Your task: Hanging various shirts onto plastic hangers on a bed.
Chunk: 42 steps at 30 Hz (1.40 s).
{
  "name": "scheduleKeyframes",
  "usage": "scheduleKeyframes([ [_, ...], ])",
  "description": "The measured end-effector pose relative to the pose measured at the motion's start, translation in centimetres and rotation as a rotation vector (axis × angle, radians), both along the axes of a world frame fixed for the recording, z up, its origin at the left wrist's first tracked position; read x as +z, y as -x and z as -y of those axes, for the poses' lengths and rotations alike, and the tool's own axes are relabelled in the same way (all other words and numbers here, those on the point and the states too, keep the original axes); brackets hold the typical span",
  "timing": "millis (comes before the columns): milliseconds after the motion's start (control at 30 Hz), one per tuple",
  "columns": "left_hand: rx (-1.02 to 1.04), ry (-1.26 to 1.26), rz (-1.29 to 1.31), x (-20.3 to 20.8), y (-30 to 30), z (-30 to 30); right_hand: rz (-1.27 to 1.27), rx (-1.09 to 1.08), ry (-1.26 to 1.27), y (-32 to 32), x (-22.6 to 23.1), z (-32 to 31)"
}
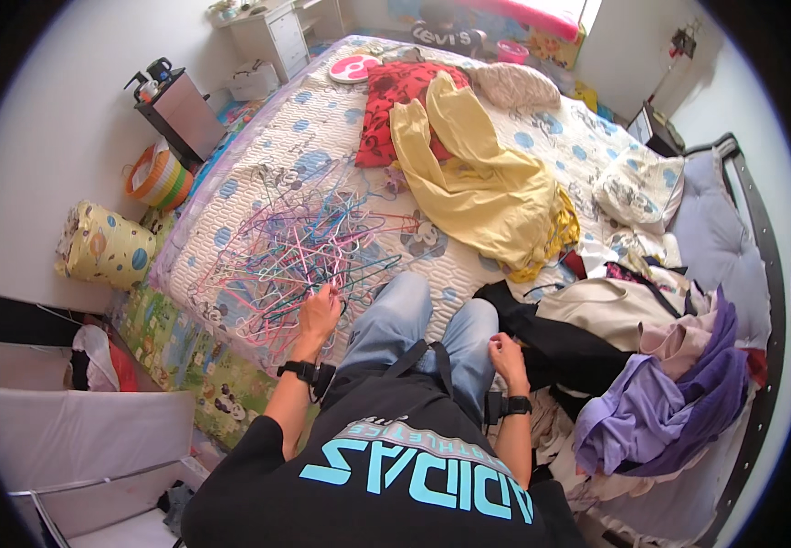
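Note:
A tangled heap of thin coloured clothes hangers lies on the quilted bed. My left hand is at the heap's near edge, its fingers closed on a hanger. By my right knee, my right hand is curled closed; whatever it may hold is hidden. Beside it lies a black garment. Farther right are a beige garment and a rumpled purple garment. Pale yellow trousers spread across the middle of the bed, partly over a red patterned pillow.
A white patterned pillow lies near the grey padded headboard. On the bed's left side stand a striped basket, a yellow patterned bundle and a small cabinet. An open pale fabric box sits at the lower left.

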<state>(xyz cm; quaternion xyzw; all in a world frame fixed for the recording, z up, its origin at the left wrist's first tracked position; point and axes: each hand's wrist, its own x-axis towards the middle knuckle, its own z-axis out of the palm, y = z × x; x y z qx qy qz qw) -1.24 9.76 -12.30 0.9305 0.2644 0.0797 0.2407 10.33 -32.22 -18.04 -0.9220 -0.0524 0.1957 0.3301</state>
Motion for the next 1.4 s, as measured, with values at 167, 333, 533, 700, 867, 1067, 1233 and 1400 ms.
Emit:
scheduleKeyframes([
  [167, -0.018, 0.159, -0.027, 1.2, 1.9, 2.2, 0.016, 0.224, -0.055, -1.1, 1.1, -3.9],
  [333, -0.204, -0.045, 0.278, 1.6, 2.1, 0.7, -0.028, 0.346, -0.129, -1.9, 2.0, -5.7],
  [533, 0.075, 0.018, 0.190, -5.0, 0.9, -4.8, -0.006, 0.305, -0.126, -1.4, 2.3, -4.3],
  [700, 0.057, -0.045, -0.199, -10.7, 2.4, -6.0, -0.071, 0.173, -0.143, -0.7, 1.5, -2.7],
  [867, 0.131, 0.019, -0.142, -9.5, 4.1, -4.0, -0.169, 0.166, -0.310, -1.2, 2.3, -4.1],
  [1067, -0.009, -0.098, 0.096, -2.0, 6.1, -3.5, 0.677, 0.485, -0.227, -2.8, 8.4, -13.4],
  [1233, -0.087, -0.126, 0.074, 4.2, 4.1, -0.8, -0.054, 0.731, -0.229, -2.9, 9.9, -16.8],
  [1400, -0.189, -0.190, -0.017, 7.4, 3.7, -0.3, 0.015, 0.737, -0.263, 1.0, 13.8, -14.9],
])
